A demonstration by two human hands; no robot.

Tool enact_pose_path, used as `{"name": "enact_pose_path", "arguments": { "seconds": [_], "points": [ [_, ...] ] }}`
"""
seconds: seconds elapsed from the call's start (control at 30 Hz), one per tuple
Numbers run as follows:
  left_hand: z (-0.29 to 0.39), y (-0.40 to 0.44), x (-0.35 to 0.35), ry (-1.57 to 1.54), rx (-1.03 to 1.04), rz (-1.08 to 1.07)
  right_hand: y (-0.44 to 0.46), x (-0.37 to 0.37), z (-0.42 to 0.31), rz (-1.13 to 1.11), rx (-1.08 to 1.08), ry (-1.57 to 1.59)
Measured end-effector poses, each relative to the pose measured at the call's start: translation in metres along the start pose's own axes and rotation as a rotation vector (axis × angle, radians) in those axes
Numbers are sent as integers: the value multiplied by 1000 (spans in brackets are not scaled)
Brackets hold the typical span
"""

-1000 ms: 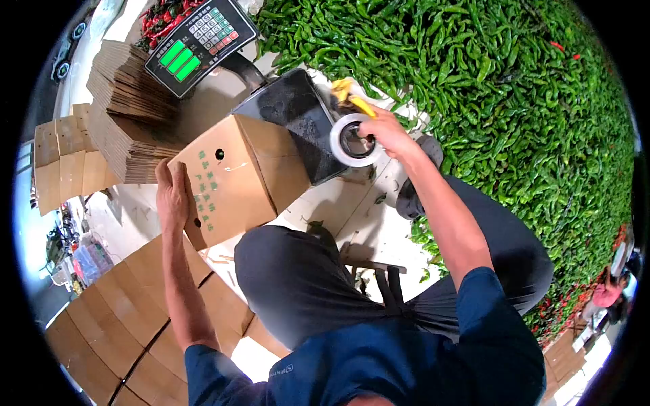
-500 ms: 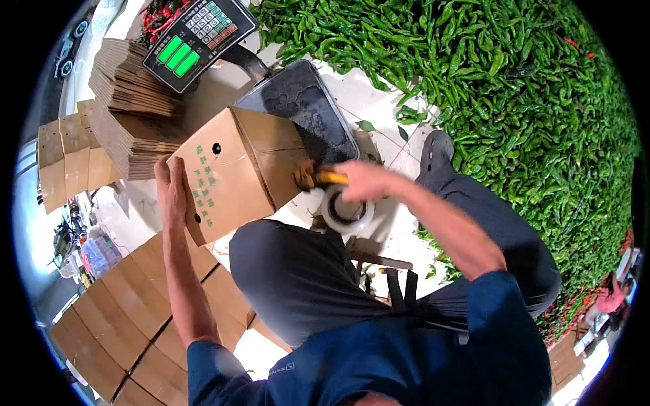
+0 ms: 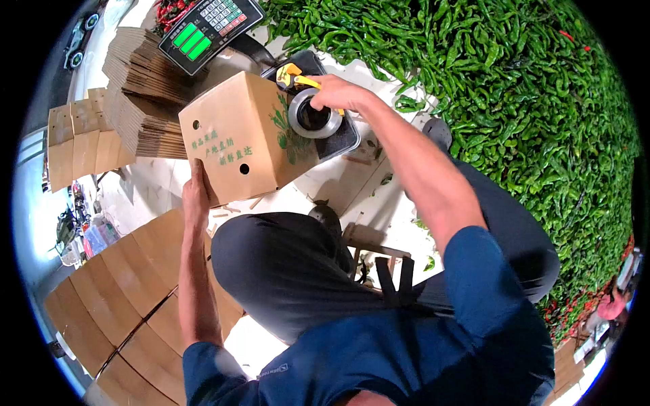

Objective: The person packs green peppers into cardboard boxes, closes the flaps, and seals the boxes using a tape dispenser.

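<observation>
The cardboard box (image 3: 230, 132) is tilted in front of the person's knees, green print on two of its faces; what bears its underside is hidden. The left hand (image 3: 197, 196) is clamped on its near left edge, one digit against the printed face, the other fingers out of sight. On the box's opposite side, the right hand (image 3: 338, 93) is closed around the yellow tape dispenser (image 3: 289, 74), whose clear tape roll (image 3: 317, 133) hangs below the fingers, close to the side face. Behind the box shows the scale's dark platform (image 3: 347, 141), with its lit display (image 3: 211, 31) beyond. Flattened cartons (image 3: 145, 95) stack to the left; green peppers (image 3: 514, 95) spread to the right.
</observation>
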State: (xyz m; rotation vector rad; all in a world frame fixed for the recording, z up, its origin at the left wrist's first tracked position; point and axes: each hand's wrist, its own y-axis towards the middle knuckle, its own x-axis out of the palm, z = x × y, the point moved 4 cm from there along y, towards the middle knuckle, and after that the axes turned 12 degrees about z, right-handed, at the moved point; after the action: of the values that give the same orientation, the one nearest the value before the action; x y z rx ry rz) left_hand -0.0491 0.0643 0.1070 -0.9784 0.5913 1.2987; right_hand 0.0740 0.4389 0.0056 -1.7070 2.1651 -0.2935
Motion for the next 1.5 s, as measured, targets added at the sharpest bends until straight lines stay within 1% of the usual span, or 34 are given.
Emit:
{"name": "enact_pose_path", "arguments": {
  "seconds": [0.07,0.1,0.17,0.2,0.23,0.3,0.33,0.37,0.4,0.43,0.47,0.5,0.57,0.6,0.63,0.67,0.7,0.73,0.77,0.8,0.83,0.9,0.93,0.97,1.03,1.07,1.13,1.17,1.23,1.27,1.3,1.33,1.43,1.5],
  "points": [
    [-4,0,6,-125,-68,-8,-23,15,27,-70,-28,-19],
    [-6,5,7,-142,-78,-25,-52,26,48,-23,-83,23],
    [-4,1,8,-226,-96,-71,-107,62,92,-156,8,-382],
    [5,-9,9,-284,-95,-114,-159,63,62,-221,476,-136],
    [12,-23,10,-334,-96,-160,-172,82,81,-138,493,-98],
    [27,-60,12,-514,-266,-276,-182,104,93,436,-253,92],
    [26,-82,15,-605,-362,-327,-170,106,96,628,-250,69],
    [21,-104,22,-765,-463,-436,-148,91,89,641,-160,53],
    [1,-100,11,-282,-100,-420,-127,76,81,650,-70,38],
    [-2,-82,-4,-132,135,-446,-96,38,54,487,94,32],
    [-6,-65,-19,10,370,-433,-61,16,43,328,151,136],
    [29,-38,-28,-96,473,-314,-30,0,27,204,39,132],
    [98,13,-48,-265,700,-58,20,-14,28,79,70,102],
    [113,33,-33,-130,960,172,23,-17,24,57,59,26],
    [94,71,-10,225,989,280,24,-19,20,40,52,-47],
    [104,54,12,-154,651,-20,9,-20,15,-6,27,-59],
    [99,64,17,-276,669,-62,-19,-17,15,-57,3,-74],
    [101,61,17,-247,593,-95,-44,-5,30,-36,31,2],
    [101,48,12,-206,498,-135,-68,12,50,-82,106,-132],
    [109,40,7,-31,601,-14,-108,31,48,-117,224,-83],
    [99,58,14,-75,582,-8,-128,55,71,-206,262,-125],
    [91,70,13,131,706,47,-171,120,90,148,116,291],
    [72,74,11,488,1271,213,-168,140,92,176,47,190],
    [71,54,8,520,1239,294,-157,145,85,280,88,176],
    [53,33,-6,100,263,130,-141,148,78,557,102,188],
    [33,29,-13,208,306,37,-118,132,84,488,50,169],
    [-6,31,-24,404,394,-147,-65,69,43,258,155,193],
    [-14,25,-23,170,222,-149,-26,51,39,98,54,65],
    [-18,-1,-3,-297,-117,-144,20,28,32,-109,20,1],
    [-7,-18,6,-470,-137,-129,25,21,20,-171,4,-95],
    [-9,-20,9,-504,-97,-54,26,17,14,-228,-10,-188],
    [1,-30,12,-555,-100,-88,24,16,16,-234,8,-202],
    [13,-44,10,-605,-138,-146,-31,19,28,-301,-114,-221],
    [17,-40,12,-596,-139,-164,-62,44,97,-177,-221,-390]
  ]
}}
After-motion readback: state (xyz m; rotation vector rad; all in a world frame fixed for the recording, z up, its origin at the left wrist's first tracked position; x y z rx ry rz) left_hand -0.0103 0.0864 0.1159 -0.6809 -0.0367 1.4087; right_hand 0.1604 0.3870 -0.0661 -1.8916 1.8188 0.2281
